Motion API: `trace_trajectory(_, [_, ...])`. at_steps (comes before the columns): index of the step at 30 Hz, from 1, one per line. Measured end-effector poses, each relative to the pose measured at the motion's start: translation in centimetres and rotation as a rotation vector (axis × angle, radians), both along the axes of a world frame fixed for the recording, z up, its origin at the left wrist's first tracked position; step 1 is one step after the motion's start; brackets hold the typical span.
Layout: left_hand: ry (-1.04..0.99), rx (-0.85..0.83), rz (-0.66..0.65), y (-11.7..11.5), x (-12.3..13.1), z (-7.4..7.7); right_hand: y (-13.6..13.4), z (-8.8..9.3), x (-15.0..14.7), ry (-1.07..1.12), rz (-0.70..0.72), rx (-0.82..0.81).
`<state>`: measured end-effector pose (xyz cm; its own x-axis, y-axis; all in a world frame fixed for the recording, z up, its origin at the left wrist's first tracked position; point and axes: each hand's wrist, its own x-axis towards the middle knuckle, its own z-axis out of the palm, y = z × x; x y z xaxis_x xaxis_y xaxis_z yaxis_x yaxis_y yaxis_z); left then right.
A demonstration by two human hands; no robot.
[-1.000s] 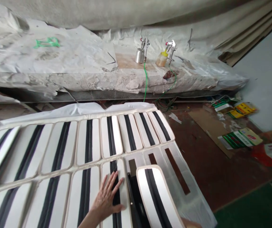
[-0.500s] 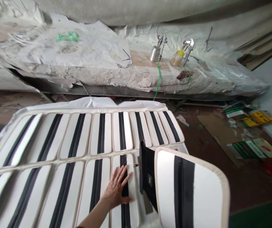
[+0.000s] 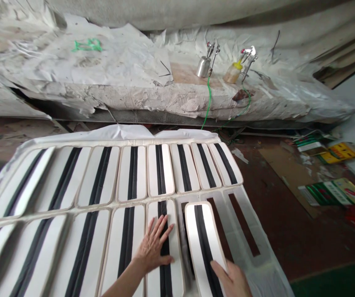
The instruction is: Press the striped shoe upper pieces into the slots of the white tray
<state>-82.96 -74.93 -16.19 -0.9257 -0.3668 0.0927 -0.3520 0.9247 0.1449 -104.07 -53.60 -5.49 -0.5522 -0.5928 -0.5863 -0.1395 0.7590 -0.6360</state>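
My left hand point(image 3: 152, 249) lies flat with fingers spread on a white panel point(image 3: 152, 218) that has a black centre stripe and rounded, beige-edged corners. To its right, my right hand point(image 3: 232, 278) grips the right edge of a matching white panel point(image 3: 192, 237), thumb on top and the other fingers out of sight. That held panel is tilted slightly over the covered table point(image 3: 267, 258), beside the one under my left hand. More striped panels point(image 3: 160, 173) of the same kind are laid out in two rows to the left and behind.
Dark brown slots point(image 3: 244, 225) show in the table cover at right. Along the back runs a paper-covered ledge point(image 3: 118, 62) bearing two spray guns, one with a metal cup point(image 3: 203, 67) and one with a yellow-lidded cup point(image 3: 233, 71). Green and white cartons point(image 3: 335, 196) lie on the floor at right.
The panel on the right, raised with its dark underside partly showing, has swung down and left over the table. My right hand has come into view on it; my left hand stays put.
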Motion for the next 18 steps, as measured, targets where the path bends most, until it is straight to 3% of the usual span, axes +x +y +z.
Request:
trace_trajectory(4, [0.041, -0.049, -0.058, 0.3, -0.7, 0.0, -3.3, -1.6, -3.6, -0.134, 0.002, -0.017])
trace_trajectory(8, [0.124, -0.049, -0.020, 0.7, -2.0, -0.4, -4.5, -3.6, -5.3, -0.201, -0.047, -0.014])
trace_trajectory(18, [0.143, -0.103, 0.135, 1.6, -4.4, -0.1, -4.7, -6.1, -3.8, -0.182, -0.098, 0.041])
